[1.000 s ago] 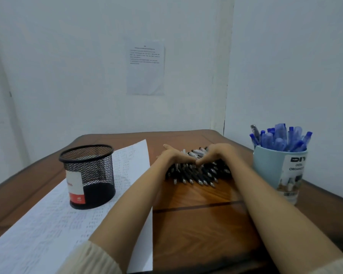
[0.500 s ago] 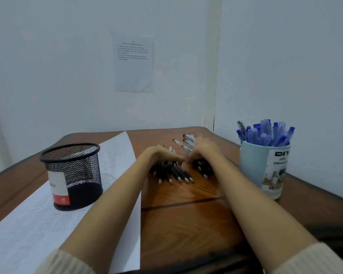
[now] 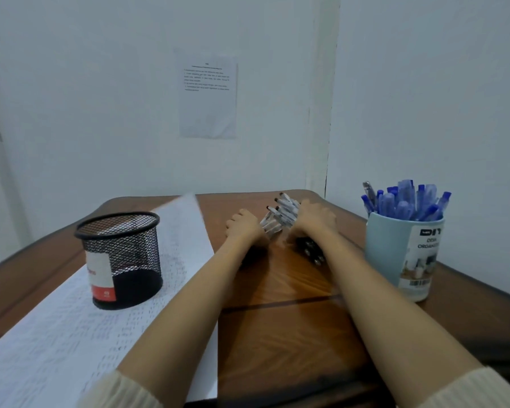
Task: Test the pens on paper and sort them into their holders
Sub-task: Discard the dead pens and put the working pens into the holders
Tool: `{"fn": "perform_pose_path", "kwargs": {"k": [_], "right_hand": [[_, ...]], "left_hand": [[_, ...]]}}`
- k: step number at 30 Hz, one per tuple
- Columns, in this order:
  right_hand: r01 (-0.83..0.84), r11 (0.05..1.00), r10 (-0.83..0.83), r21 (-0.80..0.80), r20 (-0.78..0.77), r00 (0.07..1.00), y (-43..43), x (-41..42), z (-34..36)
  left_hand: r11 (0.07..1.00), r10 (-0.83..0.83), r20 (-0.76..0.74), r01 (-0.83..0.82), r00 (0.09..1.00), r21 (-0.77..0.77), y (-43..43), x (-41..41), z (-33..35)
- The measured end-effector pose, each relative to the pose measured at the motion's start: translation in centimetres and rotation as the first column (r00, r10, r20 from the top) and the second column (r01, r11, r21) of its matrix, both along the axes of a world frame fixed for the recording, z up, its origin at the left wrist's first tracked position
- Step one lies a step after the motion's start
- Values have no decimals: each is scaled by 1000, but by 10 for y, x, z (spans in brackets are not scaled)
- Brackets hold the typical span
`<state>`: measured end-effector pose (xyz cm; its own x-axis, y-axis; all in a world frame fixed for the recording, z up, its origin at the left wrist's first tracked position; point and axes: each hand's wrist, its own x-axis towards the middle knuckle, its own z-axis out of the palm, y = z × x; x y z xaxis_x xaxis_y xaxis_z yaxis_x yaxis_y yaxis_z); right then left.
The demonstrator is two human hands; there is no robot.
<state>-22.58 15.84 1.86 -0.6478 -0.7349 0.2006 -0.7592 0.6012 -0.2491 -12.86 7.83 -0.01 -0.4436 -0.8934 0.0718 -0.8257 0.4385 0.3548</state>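
Far on the desk (image 3: 277,319) our right hand (image 3: 315,220) gripped a tilted bundle of pens (image 3: 281,215), our left hand (image 3: 243,228) curled beside it, hold unclear; so many at once could slip and scatter

The pale blue cup (image 3: 390,254) at three o'clock reads "DESK ORGANI…" beneath "DI…"; the wall sheet's (image 3: 208,113) print is illegible.

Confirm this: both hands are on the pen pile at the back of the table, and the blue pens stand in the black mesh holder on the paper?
Not quite. The head view shows the blue pens in the light blue cup, not the black mesh holder on the paper. The left hand and right hand are on the pen pile.
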Motion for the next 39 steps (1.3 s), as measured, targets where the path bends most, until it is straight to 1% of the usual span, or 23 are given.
{"fn": "perform_pose_path", "kwargs": {"k": [1,4,7,9,11,14,17,22,27,29,31,33,35,37,39], "right_hand": [[-7,1000,7,-7,9,1000,1,-1,0],[0,996,10,-87,113,994,7,-8,1],[17,981,21,-192,195,981,12,-11,4],[23,962,41,-272,224,974,13,-10,9],[30,942,67,-334,274,959,13,-9,12],[35,904,126,-425,345,930,12,-5,18],[16,821,226,-571,350,909,15,2,29],[-6,703,345,-711,334,877,18,16,46],[-37,635,420,-772,305,855,17,29,72],[-46,596,489,-801,317,812,17,37,91],[-51,544,573,-837,327,751,17,48,111],[-52,481,678,-875,334,655,17,65,132],[-46,426,775,-903,338,533,16,86,149],[-30,391,833,-920,340,437,12,111,157],[-22,387,861,-922,353,366,4,138,156]], "left_hand": [[999,-13,5,13,1000,-36,-1,0,-1],[995,-53,34,55,998,-86,-3,4,-1],[992,-61,-1,60,998,-113,0,7,3],[994,-40,-82,31,996,-103,-1,8,3],[999,8,-226,-18,974,-44,-4,7,5],[998,61,-414,-44,908,50,0,7,13],[996,52,-544,-6,837,85,4,6,22],[997,-51,-664,75,746,8,19,10,48],[996,-88,-723,81,685,-45,24,31,90],[995,-96,-751,65,654,-70,25,45,108],[994,-111,-790,67,603,-89,28,59,130],[992,-128,-837,88,532,-96,34,77,153],[989,-146,-864,93,483,-115,41,100,173],[988,-155,-873,65,462,-141,45,127,186],[987,-150,-884,14,443,-161,43,154,188]]}}
